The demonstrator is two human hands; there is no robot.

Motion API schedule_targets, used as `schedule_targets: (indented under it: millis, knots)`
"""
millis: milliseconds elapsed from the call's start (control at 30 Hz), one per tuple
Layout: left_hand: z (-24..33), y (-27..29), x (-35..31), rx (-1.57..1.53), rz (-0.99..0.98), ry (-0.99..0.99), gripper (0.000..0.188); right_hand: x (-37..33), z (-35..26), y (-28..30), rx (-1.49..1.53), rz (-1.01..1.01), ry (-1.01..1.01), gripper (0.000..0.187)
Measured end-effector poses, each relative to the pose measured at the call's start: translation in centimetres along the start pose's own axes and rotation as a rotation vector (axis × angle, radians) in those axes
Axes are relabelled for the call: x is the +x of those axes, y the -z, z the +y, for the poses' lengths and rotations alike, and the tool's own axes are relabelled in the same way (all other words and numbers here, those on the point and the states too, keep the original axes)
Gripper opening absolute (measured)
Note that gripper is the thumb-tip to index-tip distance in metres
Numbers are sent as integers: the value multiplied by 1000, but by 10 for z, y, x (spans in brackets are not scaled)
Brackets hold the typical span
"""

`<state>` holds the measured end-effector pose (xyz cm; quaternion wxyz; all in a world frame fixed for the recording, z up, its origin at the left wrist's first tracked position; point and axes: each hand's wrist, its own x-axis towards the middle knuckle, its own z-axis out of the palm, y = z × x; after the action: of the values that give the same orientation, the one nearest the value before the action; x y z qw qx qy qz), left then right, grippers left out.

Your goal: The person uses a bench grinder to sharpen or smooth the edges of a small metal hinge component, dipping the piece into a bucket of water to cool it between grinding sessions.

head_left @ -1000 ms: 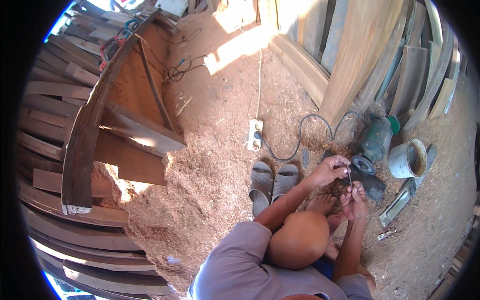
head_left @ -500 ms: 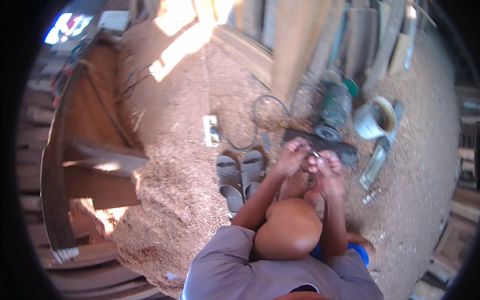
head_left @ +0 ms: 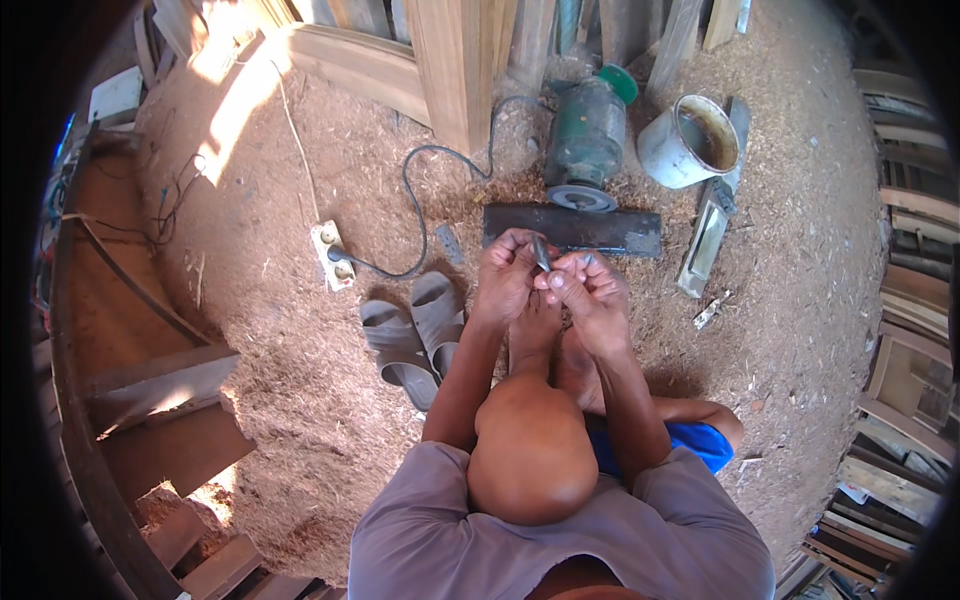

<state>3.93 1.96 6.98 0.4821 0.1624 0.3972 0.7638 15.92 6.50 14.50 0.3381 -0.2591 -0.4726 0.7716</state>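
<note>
Both my hands are raised close together over my bare feet, pinching a small, narrow dark metal piece [head_left: 541, 252] between them. My left hand [head_left: 506, 275] grips it at the upper end, with fingers closed. The fingertips of my right hand [head_left: 593, 298] are closed at its lower end. Its exact kind is too small to make out. Just beyond the hands lies a dark flat slab [head_left: 625, 232]. Behind that slab sits a green electric motor [head_left: 588, 130] with a grinding wheel [head_left: 583, 198] on its near end.
A white bucket [head_left: 660, 150] holding brownish liquid stands right of the motor, beside a long narrow tool [head_left: 705, 245]. Grey sandals [head_left: 405, 345] lie left of my feet. A power strip [head_left: 328, 258] feeds a dark cable [head_left: 408, 190]. Wooden planks [head_left: 455, 75] lean at the back.
The view has swung to the right, so the scene sits further left. My hands stay together, and the metal piece now shows more plainly, pointing up between the fingers.
</note>
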Motion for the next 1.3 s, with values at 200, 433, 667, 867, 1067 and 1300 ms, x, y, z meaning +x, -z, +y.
schedule_targets:
  millis: [200, 433, 667, 867, 1067, 1300]
  knots:
    - [-5, 4, 4, -11, -12, 16, 10, 9, 3, 2, 21, 11, -10, 7]
    - [-3, 1, 5, -42, -22, 29, 11, 12, 3, 6, 42, 20, -20, 6]
    - [-5, 1, 2, -26, -17, 17, 12, 9, 5, 6, 65, 39, -51, 6]
    - [3, 1, 1, -22, 25, 69, 11, 6, 5, 14, 148, 59, -230, 5]
    - [14, 9, -2, 70, -77, -26, 21, -2, 23, 27, 113, 53, -420, 10]
    - [11, 9, -2, -209, -182, 39, 36, -9, 43, 42, 389, -6, -485, 15]
